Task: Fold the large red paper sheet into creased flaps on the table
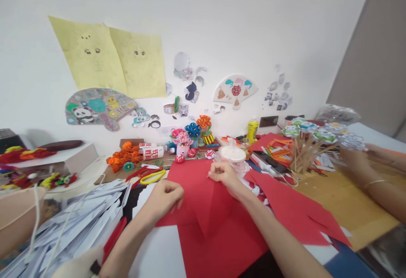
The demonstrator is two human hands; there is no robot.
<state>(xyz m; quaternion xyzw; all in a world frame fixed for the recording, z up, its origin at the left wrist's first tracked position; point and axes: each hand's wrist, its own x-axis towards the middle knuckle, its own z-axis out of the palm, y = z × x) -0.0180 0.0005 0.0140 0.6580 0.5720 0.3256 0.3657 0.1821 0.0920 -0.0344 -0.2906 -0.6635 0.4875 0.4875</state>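
Observation:
A sheet of red paper (209, 210) lies in front of me, with a raised fold near its middle. My right hand (223, 177) is closed in a pinch on the far part of this red paper. To the left, my left hand (166, 195) hovers just above or at the sheet's left part. Its fingers are curled in, and what is inside them, if anything, is hidden. Just behind my right hand stands a white round lidded container (232, 154) in clear plastic. Yellow-handled scissors (152, 177) rest beyond my left hand.
White paper strips (85, 214) are piled at the left. More red sheets (294, 206) lie at the right. Craft flowers (180, 136) and a yellow bottle (252, 131) stand along the wall. A co-worker's hands (358, 164) are at paper flowers on sticks (301, 151); another person's arm (19, 216) enters left.

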